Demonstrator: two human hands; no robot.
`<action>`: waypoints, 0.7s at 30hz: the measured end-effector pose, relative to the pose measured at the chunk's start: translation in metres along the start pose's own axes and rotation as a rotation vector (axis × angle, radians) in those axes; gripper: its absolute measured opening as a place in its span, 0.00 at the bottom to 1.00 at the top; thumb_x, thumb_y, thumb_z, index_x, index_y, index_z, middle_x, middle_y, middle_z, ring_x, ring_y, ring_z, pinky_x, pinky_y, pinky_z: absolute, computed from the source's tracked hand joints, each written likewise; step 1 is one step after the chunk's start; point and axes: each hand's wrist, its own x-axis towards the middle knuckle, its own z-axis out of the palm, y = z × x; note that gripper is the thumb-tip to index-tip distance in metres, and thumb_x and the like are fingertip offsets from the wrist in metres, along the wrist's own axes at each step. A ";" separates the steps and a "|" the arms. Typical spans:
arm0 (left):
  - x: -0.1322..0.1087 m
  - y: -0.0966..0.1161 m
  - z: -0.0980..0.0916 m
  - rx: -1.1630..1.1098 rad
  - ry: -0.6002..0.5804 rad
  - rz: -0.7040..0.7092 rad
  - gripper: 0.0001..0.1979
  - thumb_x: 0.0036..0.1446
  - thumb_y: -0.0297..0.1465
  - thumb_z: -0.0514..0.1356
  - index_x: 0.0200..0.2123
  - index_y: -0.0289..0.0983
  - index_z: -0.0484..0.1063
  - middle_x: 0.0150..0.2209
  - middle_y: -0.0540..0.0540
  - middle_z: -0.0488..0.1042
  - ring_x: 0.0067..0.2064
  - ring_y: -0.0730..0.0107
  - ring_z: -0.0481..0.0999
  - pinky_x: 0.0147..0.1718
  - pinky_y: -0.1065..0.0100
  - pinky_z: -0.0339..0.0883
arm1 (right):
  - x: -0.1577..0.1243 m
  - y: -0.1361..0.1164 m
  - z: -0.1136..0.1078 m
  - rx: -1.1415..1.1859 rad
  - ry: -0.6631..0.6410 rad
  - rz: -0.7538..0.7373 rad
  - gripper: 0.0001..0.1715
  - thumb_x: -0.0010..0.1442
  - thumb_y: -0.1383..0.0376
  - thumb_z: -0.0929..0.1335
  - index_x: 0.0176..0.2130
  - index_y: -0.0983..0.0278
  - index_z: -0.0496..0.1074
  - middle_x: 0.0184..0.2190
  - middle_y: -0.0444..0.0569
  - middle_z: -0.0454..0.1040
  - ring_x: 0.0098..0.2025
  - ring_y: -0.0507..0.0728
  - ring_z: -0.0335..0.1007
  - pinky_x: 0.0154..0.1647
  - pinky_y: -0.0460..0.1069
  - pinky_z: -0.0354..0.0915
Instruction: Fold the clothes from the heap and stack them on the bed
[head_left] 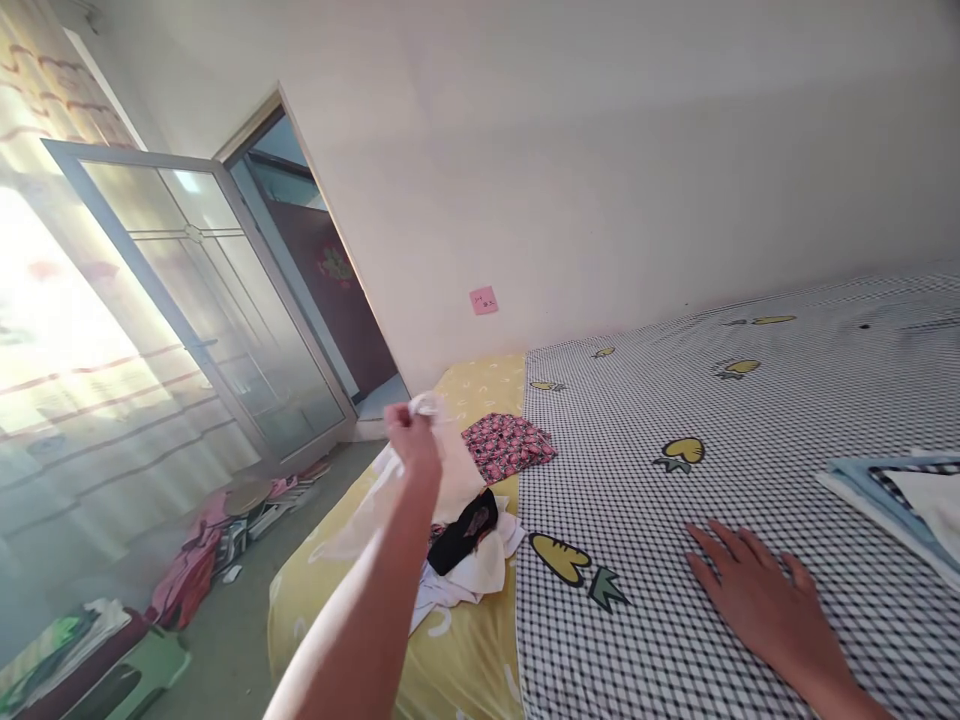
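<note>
kid: left arm (360, 620) sticks out right under the camera, and the left hand (412, 435) at the end of it is shut tight in a fist on a thin white cloth (367, 515). the cloth hangs down from the fist, up in the air over the yellow sheet (457, 655).
pal: what is way over on the left?
kid: a green stool (142, 675) and a mess of clothes (199, 555) on the floor (240, 620), by a glass door (202, 300) that stands open.
pal: and under the hand?
kid: a small heap of clothes (469, 575) on the yellow sheet, white ones with a black one (465, 525) on top. a pink spotty cloth (508, 445) lies flat just behind the heap. a pink note (484, 300) sticks on the wall (600, 150).
pal: then the right side?
kid: a checked sheet (750, 440) with yellow fruit shapes spreads out wide. the right hand (757, 590) lies flat on it, spread wide open, holding nothing.
pal: is any of it done?
kid: i think a bit. at the far right edge a folded stack (900, 495) lies neat on the checked sheet, well apart from the heap. the heap is all scrunched, so i think most is left, and the white cloth is not folded yet.
</note>
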 end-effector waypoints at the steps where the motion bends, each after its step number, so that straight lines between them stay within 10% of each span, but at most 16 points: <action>1: -0.027 0.004 0.014 -0.005 -0.112 0.033 0.04 0.59 0.27 0.56 0.33 0.41 0.62 0.28 0.57 0.61 0.29 0.74 0.63 0.31 0.71 0.61 | 0.000 -0.002 -0.003 -0.009 -0.009 0.006 0.40 0.68 0.48 0.53 0.69 0.59 0.67 0.72 0.53 0.62 0.73 0.72 0.54 0.69 0.75 0.53; 6: -0.203 0.006 0.039 -0.070 -0.841 0.312 0.05 0.53 0.29 0.66 0.29 0.41 0.72 0.31 0.53 0.78 0.36 0.69 0.77 0.40 0.67 0.71 | -0.006 -0.016 -0.025 -0.092 -0.037 0.048 0.34 0.71 0.54 0.54 0.69 0.58 0.67 0.72 0.50 0.62 0.74 0.70 0.53 0.71 0.72 0.50; 8: -0.256 0.000 0.029 0.015 -1.235 0.865 0.05 0.63 0.33 0.62 0.42 0.43 0.75 0.52 0.48 0.80 0.56 0.62 0.76 0.61 0.55 0.65 | -0.009 -0.018 -0.031 -0.153 0.006 0.015 0.32 0.71 0.59 0.55 0.68 0.57 0.68 0.72 0.50 0.63 0.73 0.69 0.55 0.71 0.71 0.50; 10: -0.286 -0.011 0.018 0.110 -1.346 1.119 0.09 0.69 0.35 0.57 0.48 0.45 0.74 0.61 0.50 0.75 0.65 0.64 0.69 0.70 0.51 0.52 | -0.011 -0.016 -0.033 -0.185 0.026 -0.040 0.30 0.70 0.63 0.57 0.67 0.58 0.69 0.72 0.50 0.62 0.73 0.68 0.54 0.71 0.70 0.50; 15: -0.294 -0.056 0.010 0.284 -1.164 0.760 0.11 0.70 0.31 0.53 0.45 0.45 0.76 0.55 0.47 0.79 0.56 0.64 0.75 0.63 0.54 0.63 | -0.010 -0.010 -0.034 -0.179 -0.051 -0.046 0.30 0.68 0.66 0.59 0.67 0.58 0.69 0.71 0.54 0.65 0.73 0.70 0.54 0.71 0.70 0.50; 21: -0.256 -0.127 0.002 0.549 -0.644 0.211 0.18 0.68 0.33 0.52 0.58 0.37 0.69 0.59 0.35 0.74 0.62 0.50 0.72 0.61 0.45 0.67 | -0.008 -0.016 -0.045 -0.157 -0.090 -0.027 0.30 0.68 0.62 0.61 0.66 0.54 0.69 0.68 0.52 0.68 0.72 0.73 0.55 0.72 0.71 0.50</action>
